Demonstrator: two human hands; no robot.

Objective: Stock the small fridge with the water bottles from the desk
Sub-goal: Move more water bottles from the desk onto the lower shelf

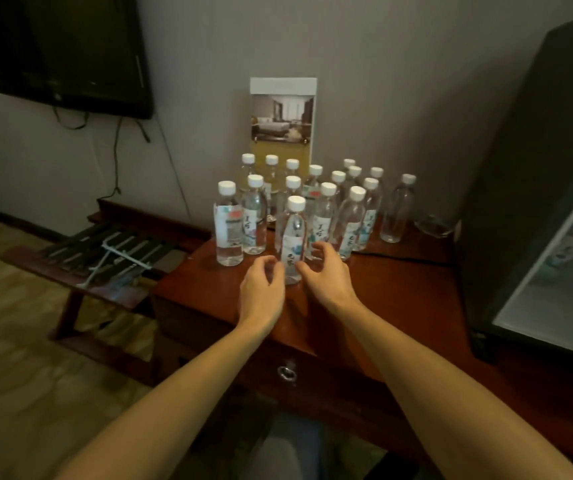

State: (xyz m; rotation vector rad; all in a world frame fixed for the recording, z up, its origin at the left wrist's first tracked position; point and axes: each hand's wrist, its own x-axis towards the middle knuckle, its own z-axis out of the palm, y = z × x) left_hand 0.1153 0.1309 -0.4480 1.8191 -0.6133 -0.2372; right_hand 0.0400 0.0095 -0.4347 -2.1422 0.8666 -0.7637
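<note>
Front water bottle [293, 237] stands upright, ahead of the cluster toward the counter's [399, 299] front edge, right between left hand [262, 289] and right hand [326, 271], both loosely curled, gripping nothing, about equally near; fridge [555, 237] sits at right end.

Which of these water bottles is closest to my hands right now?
The front bottle, standing alone ahead of the cluster, directly between the left hand and right hand; the others stand farther back.
</note>
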